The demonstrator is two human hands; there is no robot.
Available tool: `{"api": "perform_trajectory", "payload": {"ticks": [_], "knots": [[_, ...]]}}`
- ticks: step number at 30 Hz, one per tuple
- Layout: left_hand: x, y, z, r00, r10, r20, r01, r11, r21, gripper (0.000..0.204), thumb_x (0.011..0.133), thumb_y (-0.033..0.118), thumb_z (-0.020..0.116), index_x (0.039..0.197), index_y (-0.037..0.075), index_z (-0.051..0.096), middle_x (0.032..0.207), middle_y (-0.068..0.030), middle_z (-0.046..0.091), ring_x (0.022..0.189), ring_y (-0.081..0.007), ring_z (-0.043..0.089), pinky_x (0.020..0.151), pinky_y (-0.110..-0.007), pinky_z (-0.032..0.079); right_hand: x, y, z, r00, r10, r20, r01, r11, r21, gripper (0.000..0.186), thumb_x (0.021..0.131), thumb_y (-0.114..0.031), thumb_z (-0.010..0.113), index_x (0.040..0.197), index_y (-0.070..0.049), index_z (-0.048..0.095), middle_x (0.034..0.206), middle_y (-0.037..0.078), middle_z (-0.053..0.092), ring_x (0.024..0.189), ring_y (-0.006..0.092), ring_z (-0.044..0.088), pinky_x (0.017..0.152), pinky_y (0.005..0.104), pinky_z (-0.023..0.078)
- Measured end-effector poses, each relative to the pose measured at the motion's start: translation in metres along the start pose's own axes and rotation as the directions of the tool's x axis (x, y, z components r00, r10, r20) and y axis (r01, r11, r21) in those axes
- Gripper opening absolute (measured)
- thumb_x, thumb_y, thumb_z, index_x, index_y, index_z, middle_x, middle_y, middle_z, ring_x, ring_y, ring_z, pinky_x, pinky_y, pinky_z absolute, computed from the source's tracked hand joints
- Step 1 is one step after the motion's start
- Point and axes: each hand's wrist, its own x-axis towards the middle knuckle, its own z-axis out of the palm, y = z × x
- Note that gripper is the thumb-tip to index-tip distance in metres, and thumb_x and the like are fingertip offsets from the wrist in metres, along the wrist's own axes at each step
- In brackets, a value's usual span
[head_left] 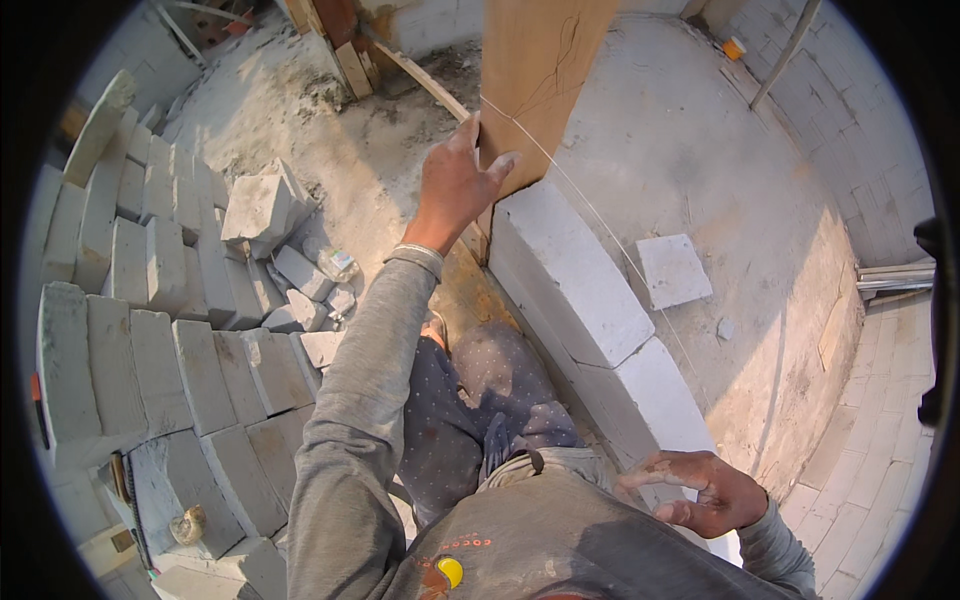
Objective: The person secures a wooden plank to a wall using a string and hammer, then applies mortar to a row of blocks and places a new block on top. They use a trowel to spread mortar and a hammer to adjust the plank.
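Observation:
My left hand (462, 185) reaches forward to the edge of a tall wooden board (540, 85). Its thumb lies against the board's face, and the index finger runs up along the left edge; the other fingers are hidden. A thin white string (600, 220) slants from the board down past the wall on its right. Under the board begins a low wall of white blocks (570, 270), which runs back toward me. Above the wall's near end, my right hand (712, 492) is bent, thumb and fingers apart, with nothing visible between them.
Stacked grey blocks (165, 370) fill the left side, with broken pieces (300, 275) beside them. Beyond the low wall, a loose flat block (673, 270) lies on the floor. A block wall (860, 130) curves along the right, with a pole (785, 55) leaning there.

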Motion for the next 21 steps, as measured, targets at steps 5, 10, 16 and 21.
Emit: {"api": "perform_trajectory", "payload": {"ticks": [5, 10, 16, 21], "knots": [[-0.005, 0.003, 0.007, 0.997, -0.013, -0.074, 0.016, 0.999, 0.037, 0.06, 0.083, 0.028, 0.082, 0.129, -0.003, 0.06, 0.105, -0.0226, 0.073, 0.095, -0.0344, 0.073, 0.083, -0.04, 0.057, -0.021, 0.043, 0.037, 0.964, 0.111, -0.242, -0.125, 0.991, -0.042, 0.047, 0.106, -0.032, 0.049, 0.132, 0.006, 0.059, 0.125, 0.023, 0.066, 0.118, 0.0344, 0.064, 0.103, 0.0387, 0.047], [-0.008, 0.004, 0.01, 0.994, -0.092, -0.058, 0.092, 0.996, 0.0, 0.061, 0.084, 0.028, 0.08, 0.133, -0.002, 0.059, 0.108, -0.0243, 0.072, 0.097, -0.0334, 0.073, 0.085, -0.04, 0.056, -0.046, 0.07, 0.051, 0.911, 0.131, -0.391, -0.162, 0.986, -0.045, 0.045, 0.106, -0.028, 0.049, 0.132, 0.007, 0.058, 0.125, 0.024, 0.066, 0.118, 0.035, 0.064, 0.103, 0.0396, 0.046], [-0.044, 0.009, -0.018, 0.995, -0.096, -0.006, 0.096, 0.991, 0.092, 0.041, 0.087, 0.03, 0.075, 0.116, 0.002, 0.072, 0.095, -0.0205, 0.074, 0.079, -0.031, 0.072, 0.074, -0.041, 0.055, -0.001, 0.161, 0.071, 0.885, 0.196, -0.421, -0.308, 0.926, -0.216, 0.042, 0.102, -0.027, 0.057, 0.127, 0.007, 0.062, 0.119, 0.024, 0.07, 0.113, 0.0347, 0.067, 0.097, 0.0393, 0.051], [-0.127, 0.057, -0.083, 0.962, -0.272, 0.003, 0.272, 0.961, 0.057, 0.027, 0.088, 0.028, 0.075, 0.094, 0.001, 0.078, 0.089, -0.0196, 0.075, 0.08, -0.0325, 0.072, 0.074, -0.04, 0.055, 0.082, 0.201, 0.053, 0.907, 0.127, -0.402, -0.189, 0.975, -0.117, 0.04, 0.099, -0.019, 0.062, 0.127, 0.009, 0.062, 0.106, 0.021, 0.073, 0.102, 0.0271, 0.07, 0.091, 0.035, 0.053]]}}
